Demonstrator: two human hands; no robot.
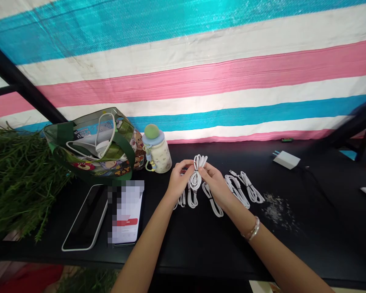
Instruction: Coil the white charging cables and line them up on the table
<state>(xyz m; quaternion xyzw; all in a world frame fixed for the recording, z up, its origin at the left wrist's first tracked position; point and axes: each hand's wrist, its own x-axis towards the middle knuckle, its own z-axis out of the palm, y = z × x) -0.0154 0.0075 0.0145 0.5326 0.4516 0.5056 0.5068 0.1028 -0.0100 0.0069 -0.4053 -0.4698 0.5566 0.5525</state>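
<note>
Between my two hands, just above the black table [183, 248], is a coiled white charging cable [195, 179] with a dark tie round its middle. My left hand [179, 177] pinches the bundle from the left side. From the right, the fingers and thumb of my right hand [215, 183] close on the same bundle. Beneath and beside my hands lie several more tied white cables. One coil [192, 198] is below the held one, another [212, 200] is under my right hand, and two coils [238, 191] [251, 188] lie right of it. A further coil [180, 200] is partly hidden by my left hand.
Two phones [85, 219] [126, 215] lie at the left, near a printed tote bag [110, 162] and a cream bottle [160, 156]. Green foliage [18, 183] fills the left edge. At right are pale scraps [277, 209] and a white charger plug [286, 160]. A striped sheet [201, 85] hangs behind.
</note>
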